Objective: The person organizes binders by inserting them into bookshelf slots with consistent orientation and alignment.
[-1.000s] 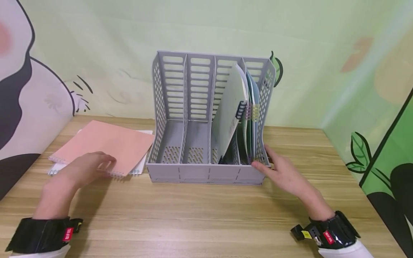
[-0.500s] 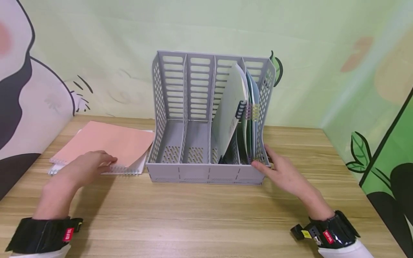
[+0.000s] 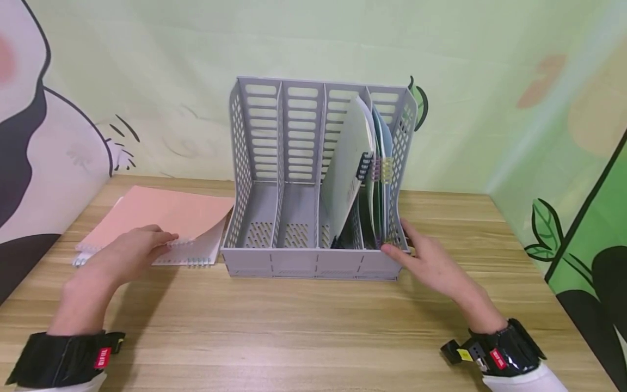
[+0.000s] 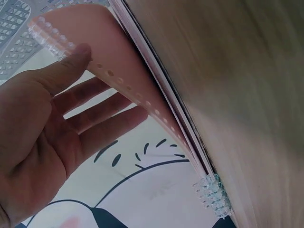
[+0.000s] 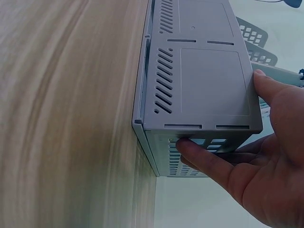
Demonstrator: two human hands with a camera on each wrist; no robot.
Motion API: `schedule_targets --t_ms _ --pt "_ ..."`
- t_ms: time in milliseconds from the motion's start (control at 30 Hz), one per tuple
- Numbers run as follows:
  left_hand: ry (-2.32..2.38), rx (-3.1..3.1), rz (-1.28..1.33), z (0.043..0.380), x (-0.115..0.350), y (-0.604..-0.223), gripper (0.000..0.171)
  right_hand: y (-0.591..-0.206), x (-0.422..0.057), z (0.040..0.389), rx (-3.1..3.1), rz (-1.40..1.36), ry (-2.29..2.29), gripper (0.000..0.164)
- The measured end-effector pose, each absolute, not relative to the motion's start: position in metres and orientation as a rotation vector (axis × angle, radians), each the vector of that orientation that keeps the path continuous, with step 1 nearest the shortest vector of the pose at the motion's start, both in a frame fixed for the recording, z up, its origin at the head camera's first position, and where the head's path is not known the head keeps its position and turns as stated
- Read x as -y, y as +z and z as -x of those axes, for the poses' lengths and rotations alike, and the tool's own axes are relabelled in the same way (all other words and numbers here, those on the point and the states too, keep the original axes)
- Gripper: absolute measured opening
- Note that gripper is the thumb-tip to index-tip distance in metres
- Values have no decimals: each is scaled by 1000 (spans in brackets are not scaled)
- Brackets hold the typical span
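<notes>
My left hand pinches the near coil-bound edge of a pink spiral notebook at the left. In the left wrist view the thumb lies on one face of the notebook and the fingers are behind it. That edge is raised off a white spiral notebook lying underneath on the table. My right hand holds the front right corner of a grey file organizer, thumb on the front rim and fingers against the side wall, as the right wrist view of the organizer shows.
A pale green notebook leans in the organizer's third compartment from the left. Blue-covered spiral notebooks stand in the rightmost one. A wooden table bears everything, with a printed cloth backdrop behind.
The pink notebook's near right edge has risen and shifted away from me, uncovering more of the white notebook's coil. My left hand has moved slightly with it; the right hand stays on the organizer.
</notes>
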State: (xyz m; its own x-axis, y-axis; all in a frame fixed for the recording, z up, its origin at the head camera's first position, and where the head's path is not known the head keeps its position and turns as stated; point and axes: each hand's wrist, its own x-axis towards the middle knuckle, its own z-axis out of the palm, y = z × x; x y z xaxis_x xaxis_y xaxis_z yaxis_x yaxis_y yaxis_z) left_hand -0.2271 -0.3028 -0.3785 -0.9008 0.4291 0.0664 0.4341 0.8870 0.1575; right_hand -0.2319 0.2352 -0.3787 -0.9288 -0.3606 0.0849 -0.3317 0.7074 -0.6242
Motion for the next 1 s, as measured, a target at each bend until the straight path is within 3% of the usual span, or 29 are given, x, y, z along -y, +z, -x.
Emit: schedule_targets --t_ms 367,633,1000 --pt "-236 3000 590 226 298 -373 27 -379 -235 232 -2854 586 -1044 77" --pt "-227 2936 495 228 296 -370 6 -379 -235 232 -2870 576 -1024 77" --pt "-294 2848 328 227 292 -367 12 -379 -235 232 -2861 578 -1042 77"
